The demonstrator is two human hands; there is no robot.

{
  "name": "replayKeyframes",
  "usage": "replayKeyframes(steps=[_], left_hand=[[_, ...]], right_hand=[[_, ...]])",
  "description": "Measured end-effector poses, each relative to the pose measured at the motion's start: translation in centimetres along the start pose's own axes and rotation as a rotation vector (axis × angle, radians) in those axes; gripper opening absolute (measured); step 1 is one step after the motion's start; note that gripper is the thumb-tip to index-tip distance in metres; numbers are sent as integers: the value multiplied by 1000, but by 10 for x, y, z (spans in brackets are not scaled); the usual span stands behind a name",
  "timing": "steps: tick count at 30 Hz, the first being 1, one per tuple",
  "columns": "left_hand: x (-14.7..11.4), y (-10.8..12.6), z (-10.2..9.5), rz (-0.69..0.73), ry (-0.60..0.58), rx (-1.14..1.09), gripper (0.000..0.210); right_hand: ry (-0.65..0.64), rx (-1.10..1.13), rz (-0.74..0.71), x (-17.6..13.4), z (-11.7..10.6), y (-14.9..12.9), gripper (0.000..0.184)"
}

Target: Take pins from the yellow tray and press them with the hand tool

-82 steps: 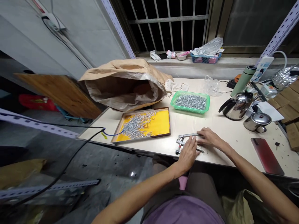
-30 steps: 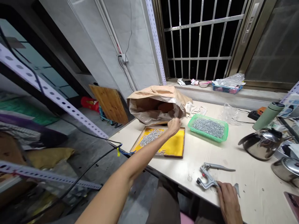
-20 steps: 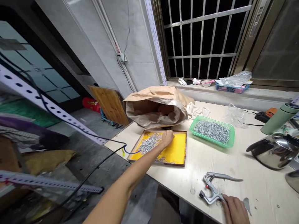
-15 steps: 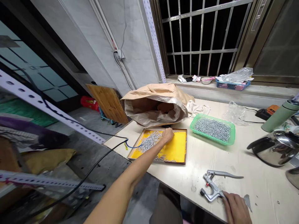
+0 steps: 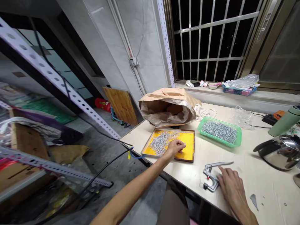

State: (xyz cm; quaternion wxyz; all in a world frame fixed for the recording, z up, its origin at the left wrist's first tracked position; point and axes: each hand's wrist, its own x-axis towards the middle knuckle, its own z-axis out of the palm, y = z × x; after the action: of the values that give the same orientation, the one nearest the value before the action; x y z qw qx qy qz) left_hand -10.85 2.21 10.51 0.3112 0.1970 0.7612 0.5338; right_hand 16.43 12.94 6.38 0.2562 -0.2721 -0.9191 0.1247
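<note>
Holds a small silver piece (image 5: 184, 144) between closed thumb and fingertips of the left hand (image 5: 174, 148), above the bare right half of the yellow-lined tray (image 5: 188, 137). Half a second ago dipped low near the tray's back edge, just right of the heap of metal pieces (image 5: 159, 143); now lifted and drawn toward the right edge, suggesting one piece already picked from the pile. Barely shows past the fingertips, too small for exact shape.

Also moved the right hand (image 5: 232, 186) farther up the plier-like hand press (image 5: 207, 170), near the front edge of the tabletop (image 5: 248, 162), hiding most of the lower handle. Spreads those fingers loosely; impossible to tell gripping from merely resting. Stands well apart from the tool with the pinched piece, separated by the tray's right wall and bare tabletop.

Beyond, shows a paper sack (image 5: 168, 95) gaping behind the tray's back edge, a green basket (image 5: 239, 137) of similar pieces near the tray's back right corner, and a kettle (image 5: 280, 156) toward the tabletop's right edge.
</note>
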Motion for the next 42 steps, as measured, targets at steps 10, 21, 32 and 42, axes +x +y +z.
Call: replayKeyframes(steps=[10, 21, 32, 42], left_hand=[[-49, 7, 20, 74, 64, -239, 19], [-35, -11, -13, -165, -155, -571, 54], [-6, -27, -33, 247, 282, 260, 19], [-9, -64, -17, 482, 339, 444, 16]], right_hand=[[-112, 808, 168, 110, 28, -118, 34], [-220, 891, 201, 123, 63, -122, 32], [-80, 680, 161, 151, 97, -103, 27], [292, 444, 202, 267, 84, -95, 85]])
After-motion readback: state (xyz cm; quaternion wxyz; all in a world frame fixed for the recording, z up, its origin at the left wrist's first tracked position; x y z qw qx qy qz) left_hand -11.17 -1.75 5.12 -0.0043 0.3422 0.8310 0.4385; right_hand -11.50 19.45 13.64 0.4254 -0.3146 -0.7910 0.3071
